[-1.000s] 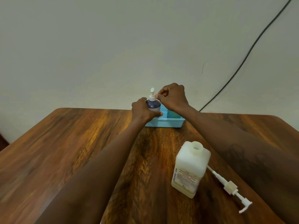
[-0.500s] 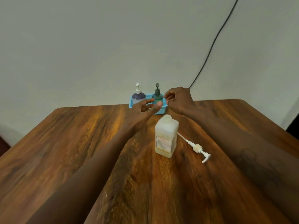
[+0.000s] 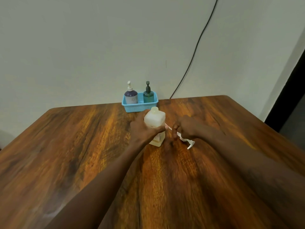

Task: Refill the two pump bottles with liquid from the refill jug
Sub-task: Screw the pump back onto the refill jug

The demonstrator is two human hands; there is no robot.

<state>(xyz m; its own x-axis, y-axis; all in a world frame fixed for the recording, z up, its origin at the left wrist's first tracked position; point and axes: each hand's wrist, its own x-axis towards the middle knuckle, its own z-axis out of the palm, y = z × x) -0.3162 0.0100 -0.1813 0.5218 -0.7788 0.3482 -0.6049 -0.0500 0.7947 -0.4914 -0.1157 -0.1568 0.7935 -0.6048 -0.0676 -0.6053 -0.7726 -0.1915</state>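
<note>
Refill jug (image 3: 155, 118) stands upright near desk ctr, neck open, no cap on, w/ a low layer of yellowish liquid at the bottom. Your left hand (image 3: 144, 129) now grips it from the left side, fingers wrapped across the front of the label. Half a sec ago that hand was spread open up by the basket and the jug stood untouched.

Just right of the jug, the loose pump (image 3: 189, 143) lies on the desk (image 3: 82, 154), tube end pointing at the jug, nozzle end toward you. Your right hand (image 3: 186, 128) has dropped from the basket onto it: fingers curled down round the tube, mid-length. It's blurred, so I can't tell if the pump is lifted or flat on the wood.

Farther back, the purple bottle (image 3: 131, 96) and green bottle (image 3: 148, 96) sit side by side, upright, pumps on, in the blue basket (image 3: 140, 109) at the desk's far edge by the wall. A sec ago you had both hands on the purple one; now neither bottle is touched. Jug is near the basket but apart from it.

A black cable (image 3: 194, 52) runs down the wall to the desk edge, right of the basket.
</note>
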